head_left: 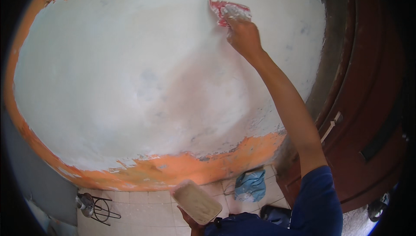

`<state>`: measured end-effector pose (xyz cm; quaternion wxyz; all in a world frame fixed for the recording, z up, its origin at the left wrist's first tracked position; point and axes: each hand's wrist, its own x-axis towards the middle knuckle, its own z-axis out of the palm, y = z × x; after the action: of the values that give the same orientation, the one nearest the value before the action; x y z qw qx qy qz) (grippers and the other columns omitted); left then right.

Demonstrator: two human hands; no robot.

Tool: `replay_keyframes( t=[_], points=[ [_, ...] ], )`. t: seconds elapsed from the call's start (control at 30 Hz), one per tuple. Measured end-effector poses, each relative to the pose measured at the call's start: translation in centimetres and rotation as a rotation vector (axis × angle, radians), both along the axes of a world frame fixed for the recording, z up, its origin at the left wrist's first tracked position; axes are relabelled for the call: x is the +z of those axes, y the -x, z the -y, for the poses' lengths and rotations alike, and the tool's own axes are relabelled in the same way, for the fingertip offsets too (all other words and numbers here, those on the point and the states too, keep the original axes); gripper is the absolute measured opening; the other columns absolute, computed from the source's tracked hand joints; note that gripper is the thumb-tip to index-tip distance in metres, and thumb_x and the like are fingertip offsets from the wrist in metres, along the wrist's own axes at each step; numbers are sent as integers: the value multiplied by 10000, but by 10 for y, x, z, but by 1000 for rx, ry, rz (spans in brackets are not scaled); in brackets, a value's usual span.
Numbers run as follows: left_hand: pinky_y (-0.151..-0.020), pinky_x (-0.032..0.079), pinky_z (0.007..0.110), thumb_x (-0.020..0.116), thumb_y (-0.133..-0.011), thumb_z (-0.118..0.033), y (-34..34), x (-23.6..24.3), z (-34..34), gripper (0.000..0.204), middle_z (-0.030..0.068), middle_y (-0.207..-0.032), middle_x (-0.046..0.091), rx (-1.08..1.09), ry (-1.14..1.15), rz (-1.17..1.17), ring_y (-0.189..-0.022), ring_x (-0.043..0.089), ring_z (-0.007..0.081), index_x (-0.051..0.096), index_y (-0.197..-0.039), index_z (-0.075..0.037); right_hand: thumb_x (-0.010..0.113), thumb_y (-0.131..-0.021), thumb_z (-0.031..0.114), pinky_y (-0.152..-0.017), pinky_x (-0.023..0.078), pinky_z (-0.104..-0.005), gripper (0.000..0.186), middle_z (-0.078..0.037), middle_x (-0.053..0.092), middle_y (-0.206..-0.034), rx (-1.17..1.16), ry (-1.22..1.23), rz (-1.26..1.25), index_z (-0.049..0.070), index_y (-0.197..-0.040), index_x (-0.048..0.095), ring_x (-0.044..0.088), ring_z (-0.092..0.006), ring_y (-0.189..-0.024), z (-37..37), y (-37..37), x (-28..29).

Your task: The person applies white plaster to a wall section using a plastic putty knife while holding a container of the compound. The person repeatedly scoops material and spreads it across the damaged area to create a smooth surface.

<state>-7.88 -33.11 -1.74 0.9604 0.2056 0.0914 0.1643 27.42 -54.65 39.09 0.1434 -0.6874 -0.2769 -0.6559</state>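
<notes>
My right arm reaches up to the wall (108,62), which bears a broad coat of whitish filler. In the closed fingers of my right hand (245,38) is a red putty spreader (229,12), smeared with white paste and held at the upper part of the wall. Low in front of my body, my left hand (193,224) grips a shallow rectangular tub (197,202) by its side. Greyish-beige paste coats the inside of the tub. Part of my left hand is hidden beneath it.
Bare orange paint (173,171) borders the filler below and at the left. A dark red door (368,119) with a handle (331,127) stands at the right. On the tiled floor (149,210) are a blue bag (250,186) and a round stool (88,204).
</notes>
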Motion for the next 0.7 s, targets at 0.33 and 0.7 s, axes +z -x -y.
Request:
replay_keyframes(
  t=[0.33,0.7],
  points=[
    [-974,413,496,274,-945,-592,8,-20,-15,646,107,-1344,437,-31,13,31,-1184,476,314,335,-1398,-136,585,-643,10,-649,545,-372,406,-136,675,-900,87,277,-383,104,-1030,664,652,-284,-832,-30,31,-159],
    [-1035,367,537,362,-944,-516,22,-20,-12,614,113,-1408,410,-135,298,141,-1263,429,330,327,-1418,-129,570,-696,23,-609,520,-402,347,-153,647,-808,-170,61,-142,63,-1030,656,627,-312,-714,23,-37,3]
  ],
)
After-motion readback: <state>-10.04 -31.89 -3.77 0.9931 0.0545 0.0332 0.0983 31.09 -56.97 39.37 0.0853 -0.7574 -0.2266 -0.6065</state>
